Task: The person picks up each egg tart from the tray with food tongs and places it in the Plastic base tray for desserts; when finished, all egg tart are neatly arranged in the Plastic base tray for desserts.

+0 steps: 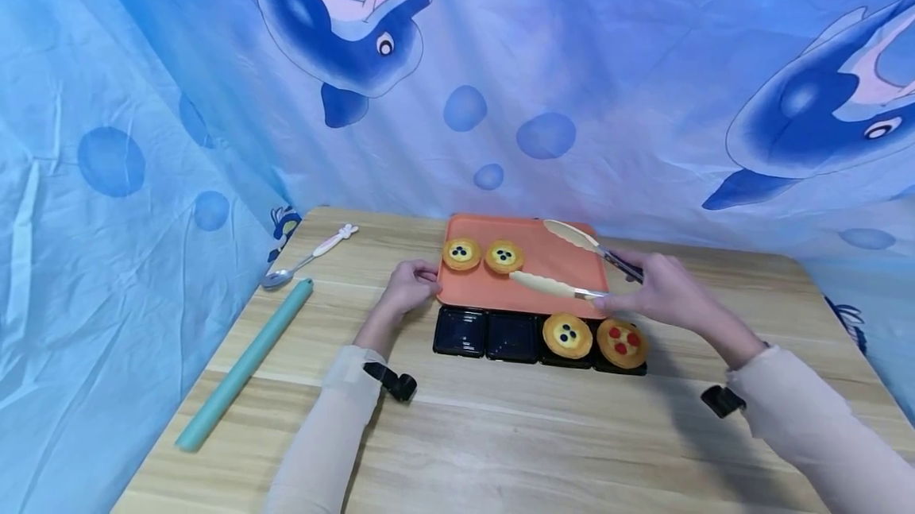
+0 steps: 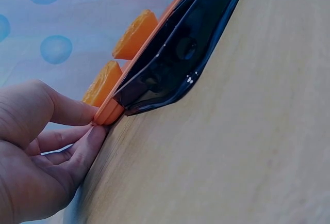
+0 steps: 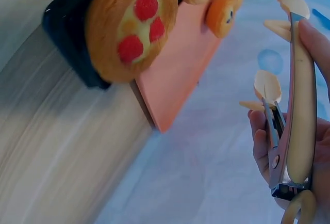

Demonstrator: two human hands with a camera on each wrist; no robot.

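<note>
Metal tongs with cream, scalloped tips (image 1: 546, 284), spread wide, right of centre, over a flat orange rectangular tray (image 1: 482, 291). Two round golden tarts with dark blue berries (image 1: 503, 257) on tray, upper left part. Below it, centre frame, row of four square black plastic compartments (image 1: 511, 337); the two right ones hold a blue-berry tart (image 1: 567, 336) and a red-topped tart (image 1: 622, 342). Right hand (image 1: 665, 291) grips tongs, forearm angled in from lower right. Left hand (image 1: 409, 289) pinches tray's left edge, forearm up from bottom.
</note>
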